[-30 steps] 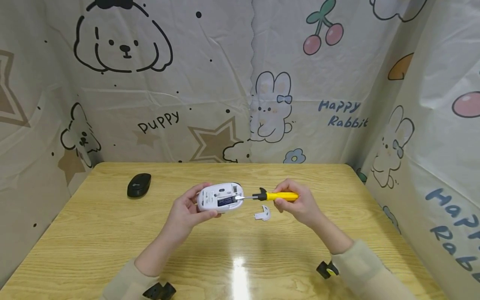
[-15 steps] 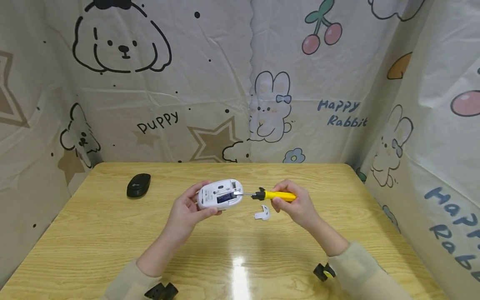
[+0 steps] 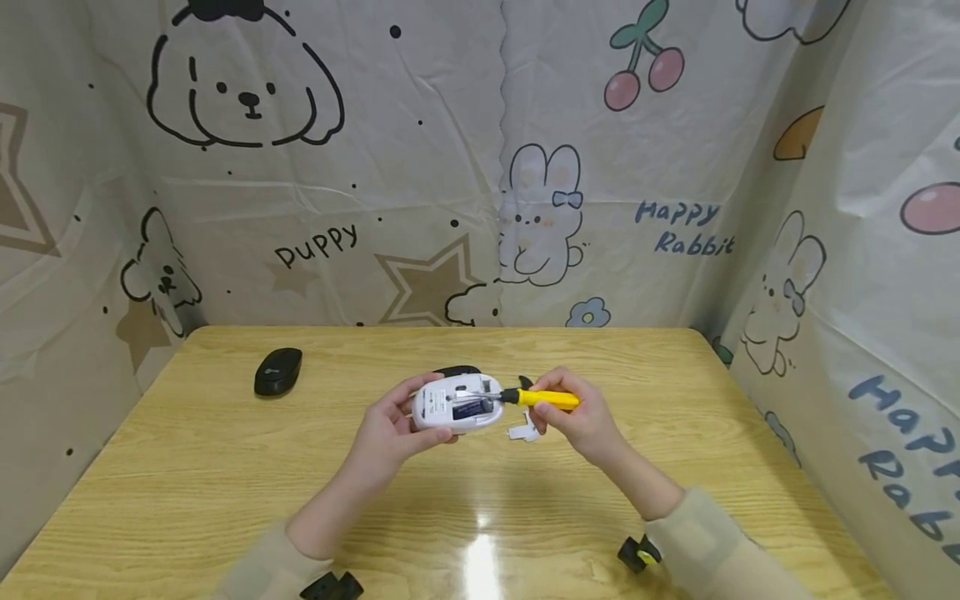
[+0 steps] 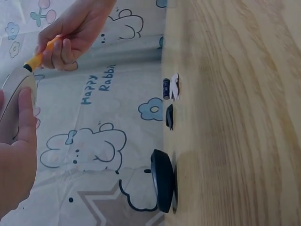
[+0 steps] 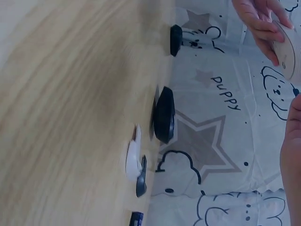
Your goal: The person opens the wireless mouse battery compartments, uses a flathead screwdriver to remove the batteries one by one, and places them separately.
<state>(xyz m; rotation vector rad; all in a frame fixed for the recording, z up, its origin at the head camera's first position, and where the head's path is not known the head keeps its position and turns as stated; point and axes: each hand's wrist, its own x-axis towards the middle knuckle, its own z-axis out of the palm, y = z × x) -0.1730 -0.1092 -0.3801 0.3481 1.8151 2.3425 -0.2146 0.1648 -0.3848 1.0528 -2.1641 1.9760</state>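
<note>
A white computer mouse (image 3: 459,404) is held upside down above the middle of the tabletop (image 3: 187,467), its open underside facing up. The left hand (image 3: 390,427) grips it from nine o'clock, fingers curled around its edge. At three o'clock of it, the right hand (image 3: 579,417) holds a yellow-handled screwdriver (image 3: 538,398), fingers wrapped around the handle, the metal shaft lying level and reaching into the mouse's open bay.

Just below the screwdriver, a small white plastic cover (image 3: 525,432) lies on the tabletop. A dark mouse-shaped shell (image 3: 456,371) sits behind the white mouse at twelve o'clock. Well apart, toward ten o'clock near the far left corner, rests a black mouse (image 3: 278,371).

The tabletop is light wood-grain laminate with a glossy glare near the front edge. Cream sheets (image 3: 450,167) printed with puppies, rabbits, stars and cherries hang round it on three sides, creased and reaching down to the tabletop's edge.
</note>
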